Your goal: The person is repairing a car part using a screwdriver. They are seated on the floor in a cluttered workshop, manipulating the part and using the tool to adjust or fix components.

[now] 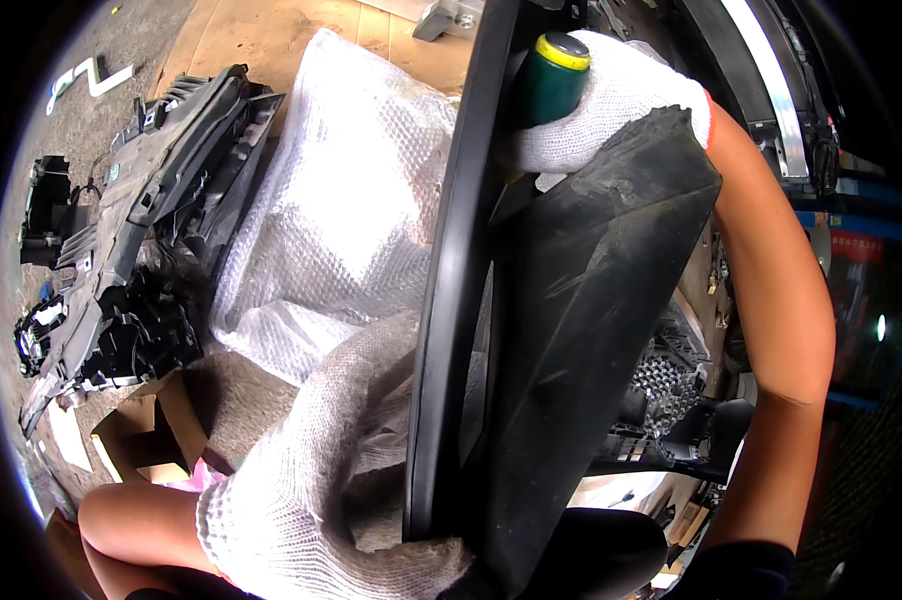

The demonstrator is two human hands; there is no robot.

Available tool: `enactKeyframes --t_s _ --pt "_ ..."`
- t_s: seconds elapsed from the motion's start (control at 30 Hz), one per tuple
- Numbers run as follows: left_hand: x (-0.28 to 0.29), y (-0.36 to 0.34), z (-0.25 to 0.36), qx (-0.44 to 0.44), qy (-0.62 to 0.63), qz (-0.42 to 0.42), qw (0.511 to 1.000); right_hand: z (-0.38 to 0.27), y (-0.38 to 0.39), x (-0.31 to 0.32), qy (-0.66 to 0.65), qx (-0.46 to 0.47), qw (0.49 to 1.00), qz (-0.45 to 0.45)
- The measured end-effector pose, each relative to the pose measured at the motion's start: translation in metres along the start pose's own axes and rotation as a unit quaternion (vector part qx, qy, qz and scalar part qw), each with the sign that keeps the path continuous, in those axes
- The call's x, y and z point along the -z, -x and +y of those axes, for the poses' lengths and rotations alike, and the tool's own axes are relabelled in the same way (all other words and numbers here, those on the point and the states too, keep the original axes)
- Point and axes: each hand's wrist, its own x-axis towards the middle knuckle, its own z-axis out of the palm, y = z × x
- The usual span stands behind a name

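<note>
A long black plastic car part [581, 280] stands tilted in front of me, with a narrow straight rim along its left side and a scuffed, dusty upper corner. At its lower left end, my left hand [316, 490] in a white knitted glove is closed on the rim, the thumb over the near end. Near the far end, my gloved right hand [611, 110] is wrapped round a dark green cylindrical tool [553, 88] with a yellow ring and a dark grey end. The tool's working end and the right fingertips are hidden behind the part.
A bubble-wrapped package [351, 190] lies beyond my left hand, against flat cardboard [241, 40]. Left of it are a large grey-black car assembly [161, 210] and an open cardboard box [151, 430]. A white bent piece [96, 80] lies farther off. More black parts [671, 390] sit at the right.
</note>
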Motion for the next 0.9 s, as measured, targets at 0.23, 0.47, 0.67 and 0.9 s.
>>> enactKeyframes --t_s 0.23,0.47,0.67,0.9 --pt "-0.005 0.000 -0.005 -0.014 -0.010 0.022 1.000 -0.024 -0.026 0.007 0.124 -0.088 0.986 -0.074" --pt "-0.008 -0.004 0.000 0.057 0.108 0.008 0.992 -0.013 -0.004 -0.023 0.090 -0.120 0.985 0.084" --pt "-0.003 0.002 0.013 0.065 0.110 -0.015 0.992 0.067 0.001 -0.022 -0.122 0.017 0.915 0.385" --pt "-0.020 -0.002 0.029 0.130 0.168 0.012 0.977 0.049 0.091 0.009 -0.111 0.037 0.847 0.519"
